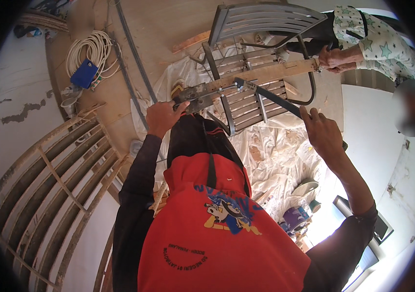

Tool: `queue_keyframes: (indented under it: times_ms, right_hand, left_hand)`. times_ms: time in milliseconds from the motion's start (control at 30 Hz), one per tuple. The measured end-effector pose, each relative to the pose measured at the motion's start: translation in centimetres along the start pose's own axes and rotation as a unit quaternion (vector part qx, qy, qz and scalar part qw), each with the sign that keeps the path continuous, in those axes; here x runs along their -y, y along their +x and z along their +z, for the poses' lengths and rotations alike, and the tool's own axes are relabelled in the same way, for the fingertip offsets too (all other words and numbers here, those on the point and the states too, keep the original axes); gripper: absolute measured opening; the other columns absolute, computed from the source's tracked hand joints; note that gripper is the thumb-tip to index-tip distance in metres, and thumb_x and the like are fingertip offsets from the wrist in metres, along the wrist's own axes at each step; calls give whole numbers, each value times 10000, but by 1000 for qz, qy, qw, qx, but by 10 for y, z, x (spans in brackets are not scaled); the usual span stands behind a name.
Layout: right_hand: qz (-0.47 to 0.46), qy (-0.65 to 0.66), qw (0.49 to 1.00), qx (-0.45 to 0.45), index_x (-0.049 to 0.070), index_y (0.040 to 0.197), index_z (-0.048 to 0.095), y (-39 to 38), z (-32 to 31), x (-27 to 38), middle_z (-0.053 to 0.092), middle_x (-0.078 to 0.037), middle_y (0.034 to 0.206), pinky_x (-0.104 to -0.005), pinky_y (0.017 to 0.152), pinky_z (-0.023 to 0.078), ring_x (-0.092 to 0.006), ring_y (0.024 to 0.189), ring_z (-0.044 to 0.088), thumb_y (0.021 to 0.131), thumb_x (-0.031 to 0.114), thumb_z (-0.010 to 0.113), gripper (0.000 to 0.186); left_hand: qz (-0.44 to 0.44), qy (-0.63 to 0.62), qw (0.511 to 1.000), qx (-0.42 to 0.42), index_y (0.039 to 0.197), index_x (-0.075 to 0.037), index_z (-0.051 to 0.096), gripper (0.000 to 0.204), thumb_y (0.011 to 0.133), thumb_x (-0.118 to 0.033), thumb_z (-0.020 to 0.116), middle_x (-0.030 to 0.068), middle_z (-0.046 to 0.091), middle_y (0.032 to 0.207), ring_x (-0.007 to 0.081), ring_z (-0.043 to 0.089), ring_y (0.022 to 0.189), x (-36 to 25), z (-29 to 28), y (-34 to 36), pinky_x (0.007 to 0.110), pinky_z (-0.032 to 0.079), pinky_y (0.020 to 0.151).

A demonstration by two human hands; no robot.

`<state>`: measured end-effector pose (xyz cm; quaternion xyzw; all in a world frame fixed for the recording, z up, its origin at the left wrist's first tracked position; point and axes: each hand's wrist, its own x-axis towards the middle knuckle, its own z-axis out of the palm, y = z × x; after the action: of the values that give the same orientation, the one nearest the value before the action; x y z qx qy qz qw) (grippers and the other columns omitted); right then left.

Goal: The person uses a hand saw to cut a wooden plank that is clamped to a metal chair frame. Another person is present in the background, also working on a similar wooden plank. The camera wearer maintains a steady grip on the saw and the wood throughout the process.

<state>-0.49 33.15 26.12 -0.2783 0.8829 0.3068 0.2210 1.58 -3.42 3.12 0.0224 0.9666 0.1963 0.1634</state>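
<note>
My right hand (323, 134) is closed around a long dark-handled tool (273, 97) resembling a hammer, whose small metal head lies over a wooden board (265, 73). At the board's left end, my left hand (166, 118) is closed with its thumb stretched forward. A thin metal rod (207, 95) runs from its fingers toward the tool's head; what the palm covers is hidden. Beneath the board lies a grey metal chair (265, 22) with slatted seat and back. Another person's hands (336, 58) hold the board's right end.
Crumpled plastic sheeting (275, 151) covers the floor under the chair. A slatted frame (52, 194) stands at left. Coiled pale cable (93, 46) lies behind it with a blue box (85, 73). Long metal bars (132, 48) lie farther in. A purple tin (295, 219) stands at right.
</note>
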Motion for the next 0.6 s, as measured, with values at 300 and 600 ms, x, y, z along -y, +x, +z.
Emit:
queue_keyframes:
  times_ms: [300, 600]
  right_hand:
    - [-31, 39, 998, -30, 58, 1206, 481, -14, 6, 9, 515, -41, 837, -277, 568, 492, -143, 676, 587, 765, 112, 560, 451]
    - [48, 436, 893, 103, 24, 1287, 391, -32, 27, 24, 555, -199, 996, -427, 712, 486, -334, 806, 605, 721, 21, 564, 592]
  left_hand:
    - [-10, 2, 1000, 11, 708, -84, 700, 676, 769, -704, 435, 128, 569, 523, 299, 594, 528, 3, 4, 2, 392, 436, 465]
    - [-26, -9, 999, 33, 628, -73, 668, 688, 775, -700, 426, 152, 564, 533, 324, 585, 549, 4, 6, 4, 414, 432, 494]
